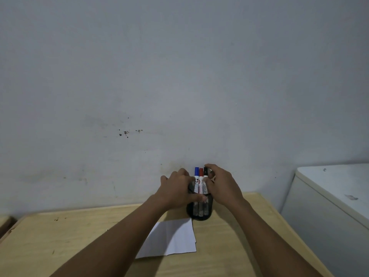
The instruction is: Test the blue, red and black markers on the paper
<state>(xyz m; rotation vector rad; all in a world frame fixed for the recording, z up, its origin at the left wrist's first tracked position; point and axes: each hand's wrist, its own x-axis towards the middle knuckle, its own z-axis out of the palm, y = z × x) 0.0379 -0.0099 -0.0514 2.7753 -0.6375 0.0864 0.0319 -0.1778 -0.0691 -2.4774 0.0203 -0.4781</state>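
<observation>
Three markers stand upright in a black mesh cup [199, 211] near the table's far edge: a blue-capped marker [196, 172], a red-capped marker [201, 173] and a black-capped marker [205, 172]. My left hand [175, 188] wraps the cup's left side and rim. My right hand [223, 184] has its fingers closed around the black marker near its cap. A white sheet of paper [173, 238] lies on the table just in front of the cup, partly under my left forearm.
The wooden table [60, 246] butts against a pale grey wall [179, 76]. A white cabinet [329, 196] stands to the right of the table. The edge of another wooden surface [6, 224] shows at the far left.
</observation>
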